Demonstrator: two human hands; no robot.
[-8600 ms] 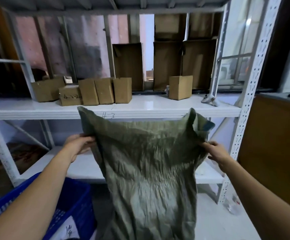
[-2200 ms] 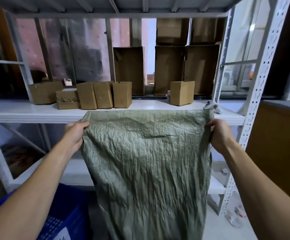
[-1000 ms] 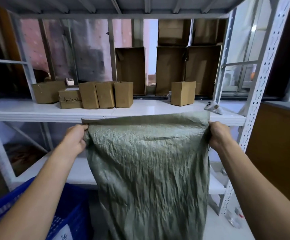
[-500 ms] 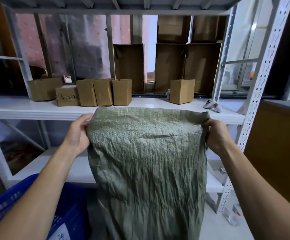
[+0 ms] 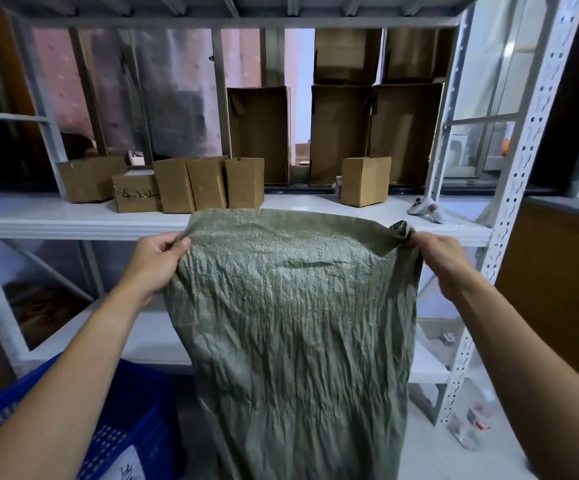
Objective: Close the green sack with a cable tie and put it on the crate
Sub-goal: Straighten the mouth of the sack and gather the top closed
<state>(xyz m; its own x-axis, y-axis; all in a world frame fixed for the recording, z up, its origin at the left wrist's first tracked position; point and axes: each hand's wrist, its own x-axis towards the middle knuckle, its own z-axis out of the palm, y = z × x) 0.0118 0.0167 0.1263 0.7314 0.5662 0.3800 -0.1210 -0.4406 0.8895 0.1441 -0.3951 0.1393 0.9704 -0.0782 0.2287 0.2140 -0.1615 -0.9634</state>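
A crumpled green woven sack [image 5: 291, 323] hangs flat in front of me, its top edge level with the white shelf. My left hand [image 5: 156, 261] pinches the sack's upper left corner between thumb and fingers. My right hand [image 5: 440, 261] grips the upper right corner, which is bunched into a small twist above my fingers. A blue plastic crate [image 5: 132, 420] stands low at the left, partly behind my left forearm. No cable tie is visible.
A white metal shelf rack [image 5: 73, 221] carries several small cardboard boxes [image 5: 208, 183] and, farther right, a white handheld device [image 5: 425, 209]. Taller open cartons [image 5: 343, 133] stand behind. A perforated upright post [image 5: 509, 220] rises at the right, with small items on the floor beside it.
The upper right corner of the sack is now gathered into a twist in my right hand. Both hands stay at about the same height holding the top edge.
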